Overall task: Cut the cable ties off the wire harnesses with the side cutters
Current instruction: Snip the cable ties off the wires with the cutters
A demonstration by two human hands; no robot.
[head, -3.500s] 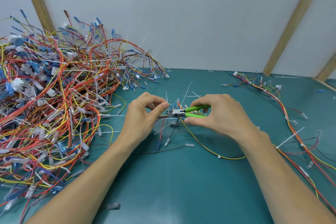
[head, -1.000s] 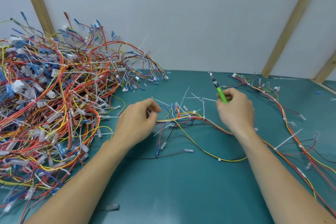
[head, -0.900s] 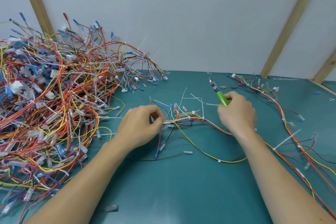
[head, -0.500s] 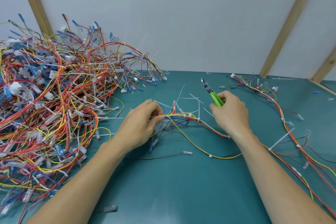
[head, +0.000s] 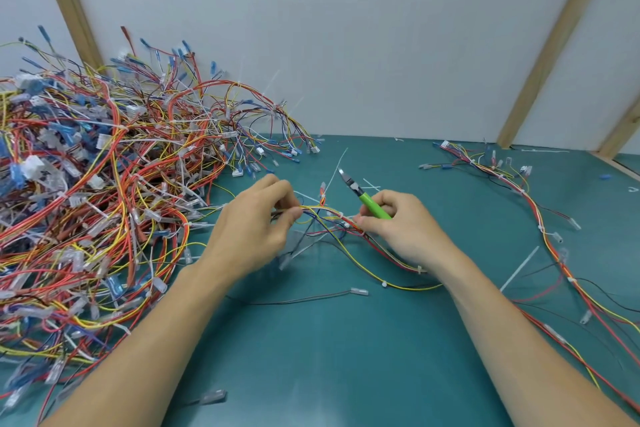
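Bright, even, diffuse; no hard glare anywhere on the teal tabletop. Soft, faint shadows only, pooled just beneath the forearms and under the hands. Strong wide-angle bending away from the tabletop's middle: wooden battens leaning outward, far edge of the tabletop curving. Sharp near the tabletop's centre; slightly smeared in the wire pile at its left side and toward its near corners.

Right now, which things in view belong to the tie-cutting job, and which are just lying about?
In the job:
- side cutters, held in the right hand
- wire harness, pinched by the left hand and by the right-hand fingers
- big harness pile

Lying about:
- cut tie pieces on the green table
- loose clear connector
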